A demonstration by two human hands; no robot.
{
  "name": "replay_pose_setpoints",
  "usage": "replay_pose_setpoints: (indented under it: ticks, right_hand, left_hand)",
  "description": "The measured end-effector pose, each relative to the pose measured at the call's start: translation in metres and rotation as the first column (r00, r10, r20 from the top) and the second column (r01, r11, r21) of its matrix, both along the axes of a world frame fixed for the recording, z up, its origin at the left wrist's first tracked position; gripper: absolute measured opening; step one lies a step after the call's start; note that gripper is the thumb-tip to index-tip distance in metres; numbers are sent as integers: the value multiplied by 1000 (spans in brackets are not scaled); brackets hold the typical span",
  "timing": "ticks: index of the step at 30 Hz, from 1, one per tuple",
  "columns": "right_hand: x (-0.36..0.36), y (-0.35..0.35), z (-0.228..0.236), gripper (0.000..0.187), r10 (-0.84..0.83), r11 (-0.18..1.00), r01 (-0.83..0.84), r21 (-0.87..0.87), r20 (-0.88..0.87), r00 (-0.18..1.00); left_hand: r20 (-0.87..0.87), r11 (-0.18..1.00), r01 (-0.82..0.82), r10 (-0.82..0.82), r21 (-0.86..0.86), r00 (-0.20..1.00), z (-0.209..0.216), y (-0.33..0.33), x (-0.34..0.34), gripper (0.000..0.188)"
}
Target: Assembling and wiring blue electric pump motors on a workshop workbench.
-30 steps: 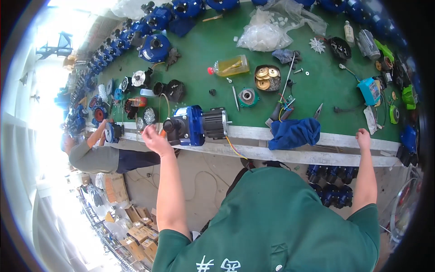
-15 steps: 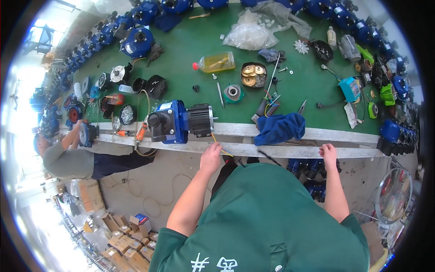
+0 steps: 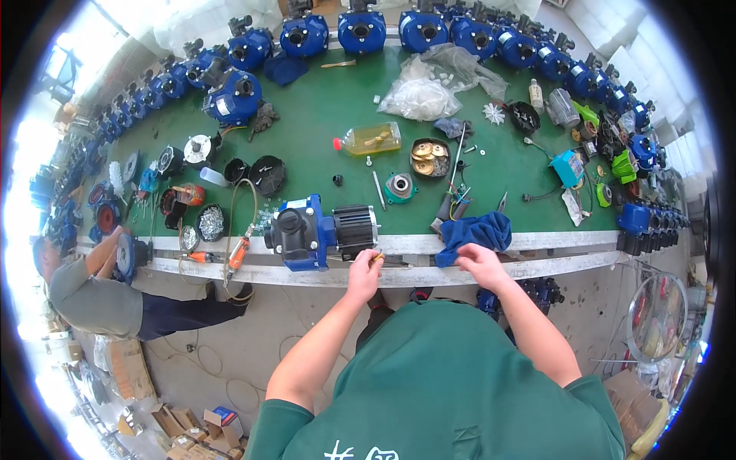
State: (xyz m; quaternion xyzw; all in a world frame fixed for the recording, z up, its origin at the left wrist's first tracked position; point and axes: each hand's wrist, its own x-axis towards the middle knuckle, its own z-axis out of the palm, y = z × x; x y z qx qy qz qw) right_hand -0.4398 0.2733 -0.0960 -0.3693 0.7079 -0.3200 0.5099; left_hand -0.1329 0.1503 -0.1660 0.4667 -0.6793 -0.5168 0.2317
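Note:
My left hand (image 3: 363, 276) is closed at the table's front edge, just below the finned black motor end of a blue pump (image 3: 304, 232). A thin yellow piece (image 3: 379, 256) sticks out between its thumb and finger; its full shape is hidden. My right hand (image 3: 483, 265) is over the front of a crumpled blue cloth (image 3: 483, 231), fingers apart and nothing seen in them. The pump lies on the front edge of the green table (image 3: 307, 115), its motor pointing right.
Beyond the hands stand a bottle of yellow liquid (image 3: 369, 139), a box of brass discs (image 3: 431, 159) and a green-rimmed round part (image 3: 399, 188). An orange air tool (image 3: 238, 254) lies left of the pump. Blue pumps line the far edge. A co-worker (image 3: 100, 295) is at the left.
My right hand has swung left from the table edge to the blue cloth, and its fingers have opened. My left hand stays closed near the motor. The view has tilted up.

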Motion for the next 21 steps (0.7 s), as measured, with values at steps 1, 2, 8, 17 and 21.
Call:
replay_pose_setpoints:
  ticks: [1,2,8,17,21]
  right_hand:
    - [13,-10,0,29,30,999,-29,-20,40,999]
    - [27,-22,6,30,103,994,-102,-29,9,995]
    - [93,-85,21,35,314,947,-318,-50,-75,947]
    - [148,-111,-17,44,406,901,-425,-90,-176,897]
    - [150,-103,-22,27,435,847,-529,-57,-498,750]
  left_hand:
    - [-63,938,-108,136,328,989,6,-4,-1,6]
    - [-156,895,-104,189,434,969,11,-7,4,8]
    - [-308,795,-103,347,597,886,5,-13,21,9]
    - [-333,753,8,281,658,900,-3,-13,27,11]
    - [-290,808,42,162,588,943,2,-14,21,13]
